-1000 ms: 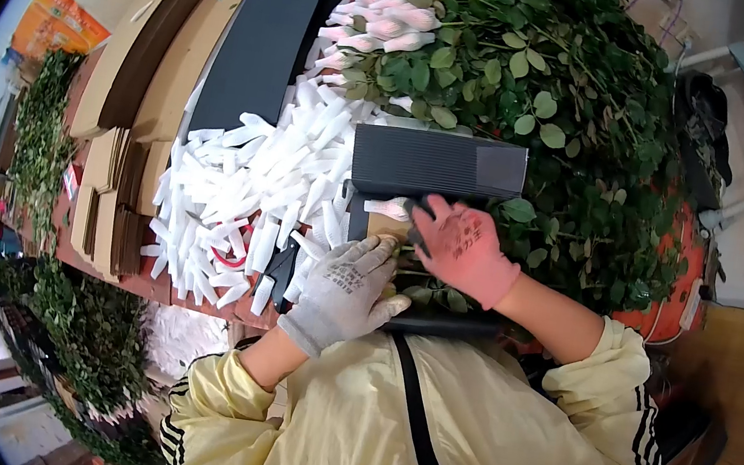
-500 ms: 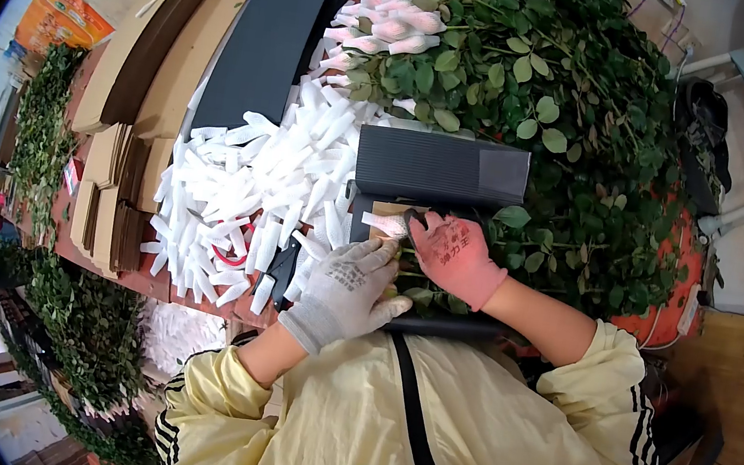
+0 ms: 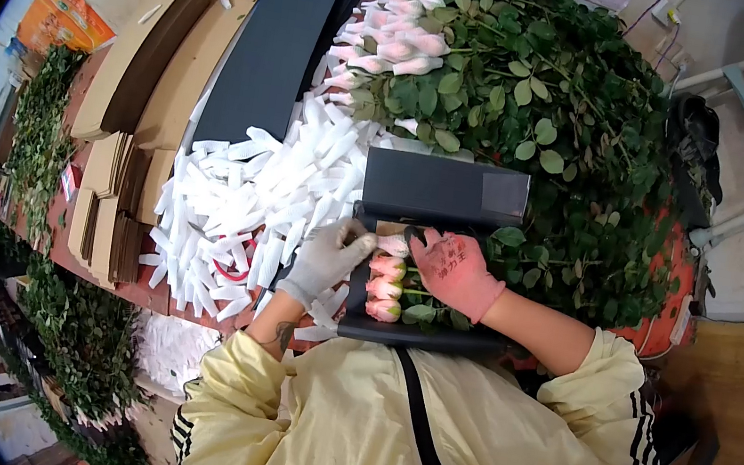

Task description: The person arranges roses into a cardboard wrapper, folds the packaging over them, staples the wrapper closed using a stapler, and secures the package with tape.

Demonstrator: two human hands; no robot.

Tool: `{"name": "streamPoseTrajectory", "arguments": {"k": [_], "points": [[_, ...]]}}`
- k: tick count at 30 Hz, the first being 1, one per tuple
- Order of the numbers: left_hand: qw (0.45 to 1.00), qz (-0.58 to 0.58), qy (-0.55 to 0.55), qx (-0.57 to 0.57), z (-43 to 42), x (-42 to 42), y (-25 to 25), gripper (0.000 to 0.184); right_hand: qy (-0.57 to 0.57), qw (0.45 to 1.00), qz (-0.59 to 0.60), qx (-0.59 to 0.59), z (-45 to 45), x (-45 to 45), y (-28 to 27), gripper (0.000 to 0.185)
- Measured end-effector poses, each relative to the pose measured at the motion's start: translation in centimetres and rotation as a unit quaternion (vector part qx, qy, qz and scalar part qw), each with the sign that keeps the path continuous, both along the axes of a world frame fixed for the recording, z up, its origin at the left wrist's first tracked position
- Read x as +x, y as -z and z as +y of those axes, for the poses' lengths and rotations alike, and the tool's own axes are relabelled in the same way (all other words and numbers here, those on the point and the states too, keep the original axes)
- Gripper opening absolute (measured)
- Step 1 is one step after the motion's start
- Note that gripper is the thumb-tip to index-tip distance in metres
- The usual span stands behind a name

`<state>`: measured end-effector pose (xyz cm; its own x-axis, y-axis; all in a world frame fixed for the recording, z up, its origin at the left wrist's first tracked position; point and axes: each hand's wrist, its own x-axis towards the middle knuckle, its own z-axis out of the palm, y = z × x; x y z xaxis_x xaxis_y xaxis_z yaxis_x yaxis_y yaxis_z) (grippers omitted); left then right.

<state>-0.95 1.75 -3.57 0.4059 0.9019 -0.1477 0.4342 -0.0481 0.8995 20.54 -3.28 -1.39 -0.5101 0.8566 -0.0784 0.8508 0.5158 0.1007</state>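
My right hand (image 3: 454, 271), in a pink glove, is closed around the neck of a rose (image 3: 392, 246) whose bud wears a white mesh sleeve. My left hand (image 3: 325, 259), in a grey glove, pinches the sleeve's tip at the bud's left side. Below that bud, several bare pink roses (image 3: 385, 289) lie in a row, heads to the left and stems to the right. They rest in an open black box (image 3: 354, 327) lined with brown cardboard. The box's black ribbed panel (image 3: 435, 189) stands just beyond my hands.
Loose white mesh sleeves (image 3: 245, 191) are heaped left of the box, with a red-handled tool (image 3: 233, 270) partly buried. Leafy rose stems (image 3: 541, 114) with sleeved buds (image 3: 408, 43) pile up behind and right. Cardboard pieces (image 3: 134, 66) and a long black panel (image 3: 267, 66) lie farther left.
My left hand has moved left off the box and closed at the sleeved bud's tip, uncovering the row of pink roses. My right hand keeps its hold, slightly lower in view.
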Motion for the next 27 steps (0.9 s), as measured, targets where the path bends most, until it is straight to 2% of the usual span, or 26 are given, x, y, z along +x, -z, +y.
{"name": "streamPoseTrajectory", "arguments": {"k": [1,4,5,6,7,8,10,13,14,15,16,17,18,19,20,21,22,23,24,25,26,27], "points": [[0.998,0.045,0.03,0.012,0.4,0.2,1.1,0.028,0.008,1.0,0.003,-0.027,0.2,0.0,0.0,0.039],[0.996,0.06,0.069,-0.005,1.1,0.4,1.8,0.032,0.03,0.996,0.009,-0.079,0.5,0.1,-0.4,0.038],[0.996,-0.029,0.083,0.0,1.1,0.2,2.6,0.034,0.013,0.998,0.007,-0.053,0.6,0.1,-0.3,0.038],[0.996,-0.031,0.082,-0.003,0.9,0.1,3.4,0.034,-0.005,1.0,0.006,-0.029,0.5,0.0,-0.4,0.039],[0.989,-0.117,0.062,-0.069,0.7,-0.1,4.2,0.034,0.026,0.995,-0.005,-0.095,0.7,-0.1,-0.4,0.039],[0.97,-0.2,0.042,-0.133,0.7,-0.4,4.5,0.035,0.026,0.995,-0.004,-0.097,0.8,-0.1,-0.2,0.039],[0.963,-0.215,0.043,-0.154,0.8,-1.1,4.9,0.035,0.01,0.999,0.008,-0.045,0.9,0.0,0.4,0.034],[0.949,-0.262,0.012,-0.177,1.0,-2.6,6.2,0.033,0.031,0.996,0.025,-0.085,1.0,0.1,0.3,0.04],[0.963,-0.215,-0.084,-0.142,0.8,-3.3,4.0,0.032,0.038,0.995,0.025,-0.085,1.1,0.2,0.3,0.04],[0.96,-0.213,-0.133,-0.124,1.5,-5.1,3.2,0.03,0.035,0.995,0.014,-0.093,1.0,0.2,0.3,0.04],[0.966,-0.178,-0.141,-0.123,2.4,-7.8,5.2,0.03,0.035,0.994,0.005,-0.101,0.7,0.2,0.4,0.039],[0.976,-0.08,-0.144,-0.146,2.8,-8.8,4.3,0.027,0.042,0.994,0.007,-0.102,0.6,0.3,0.3,0.039],[0.976,-0.078,-0.142,-0.147,2.4,-8.8,3.3,0.027,0.014,0.998,-0.01,-0.067,0.6,0.2,0.0,0.037],[0.991,0.069,-0.102,0.056,1.8,-8.8,2.1,0.025,-0.018,0.999,-0.025,-0.033,0.5,-0.1,-0.1,0.035],[0.941,0.212,-0.057,0.257,1.2,-8.6,0.4,0.025,-0.02,0.999,-0.022,-0.03,0.5,-0.3,-0.2,0.035],[0.947,0.244,-0.031,0.204,0.1,-7.1,-3.1,0.03,-0.041,0.999,-0.028,0.0,0.4,-0.4,-0.3,0.033],[0.955,0.212,0.014,0.208,-0.9,-5.6,-5.5,0.029,-0.054,0.997,-0.038,0.034,0.3,-0.3,-0.6,0.031],[0.962,0.168,0.052,0.21,-1.6,-4.3,-5.4,0.03,-0.071,0.993,0.025,0.09,0.2,0.2,0.9,0.029],[0.973,0.12,0.086,0.18,-2.3,-2.3,-6.1,0.031,-0.043,0.999,0.013,-0.013,0.7,-0.1,0.2,0.029],[0.946,0.121,0.135,0.27,-2.5,-0.7,-5.6,0.036,-0.041,0.999,0.03,0.009,0.5,0.2,0.6,0.029],[0.938,0.114,0.172,0.279,-2.3,0.5,-5.2,0.041,-0.041,0.997,0.051,0.029,0.4,0.3,1.1,0.029],[0.931,0.136,0.199,0.272,-1.9,1.0,-3.9,0.043,-0.022,0.999,0.027,-0.033,0.7,0.3,-0.4,0.033]]}}
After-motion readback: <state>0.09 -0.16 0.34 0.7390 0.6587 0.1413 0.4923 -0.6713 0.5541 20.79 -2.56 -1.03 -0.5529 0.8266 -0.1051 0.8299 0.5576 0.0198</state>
